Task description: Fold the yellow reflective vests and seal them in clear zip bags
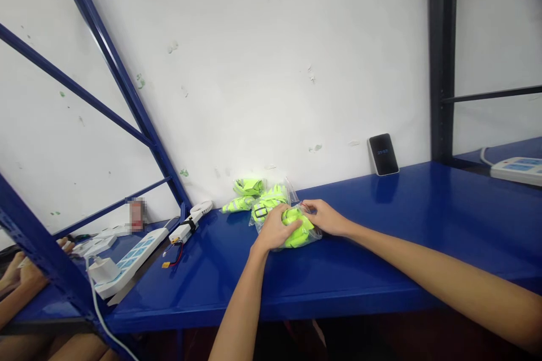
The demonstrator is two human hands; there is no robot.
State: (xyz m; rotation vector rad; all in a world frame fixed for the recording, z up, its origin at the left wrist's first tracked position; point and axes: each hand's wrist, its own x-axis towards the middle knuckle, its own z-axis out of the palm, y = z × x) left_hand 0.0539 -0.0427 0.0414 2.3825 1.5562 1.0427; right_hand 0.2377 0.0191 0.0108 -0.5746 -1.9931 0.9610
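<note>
A clear plastic bag with a folded neon-yellow strap [298, 230] inside lies near the middle of the blue table. My left hand [276, 229] grips its left side, thumb across the top and fingers partly hidden. At the bag's right upper edge, my right hand [326, 218] is closed on the plastic, with its fingertips partly out of sight. Just behind are more bagged neon-yellow straps: one with a black buckle [259, 213] touches the bag in my hands, and others [249, 186] lie against the wall.
A dark-screened phone [383, 154] leans on the wall at right. To the left are a small white fan [201, 208], a battery lead with a yellow connector [171, 264] and a power strip [135, 262]. Beyond the blue rack post [42, 248], another person's hands [31, 273] show.
</note>
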